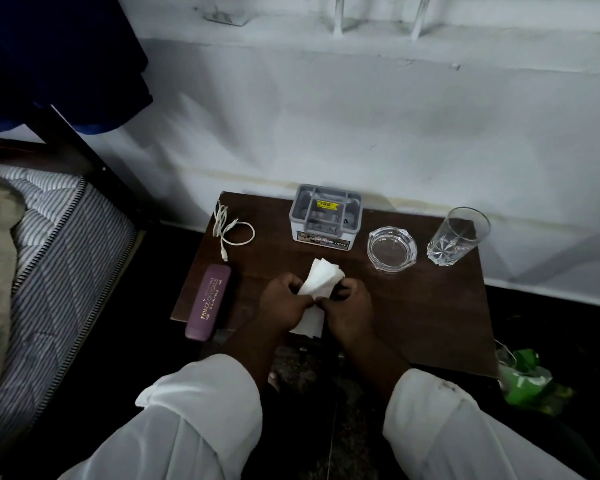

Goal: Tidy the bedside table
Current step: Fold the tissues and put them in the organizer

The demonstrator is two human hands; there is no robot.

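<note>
On the dark wooden bedside table (pixel 413 306), near its front edge, my left hand (pixel 284 303) and my right hand (pixel 347 308) both grip a white paper tissue (pixel 321 278). The tissue's upper part sticks up between my fingers and a lower flap hangs under my hands. A purple spectacle case (pixel 208 303) lies at the front left. A coiled white cable (pixel 231 230) lies at the back left. A grey organiser box (pixel 326 214) stands at the back middle, with a glass ashtray (pixel 392 249) and a clear drinking glass (pixel 458 235) to its right.
A white wall runs behind the table. A bed with a striped mattress (pixel 59 271) stands to the left, with dark blue cloth (pixel 59 64) hanging above it. A green plastic bag (pixel 527 379) lies on the dark floor by the table's front right corner.
</note>
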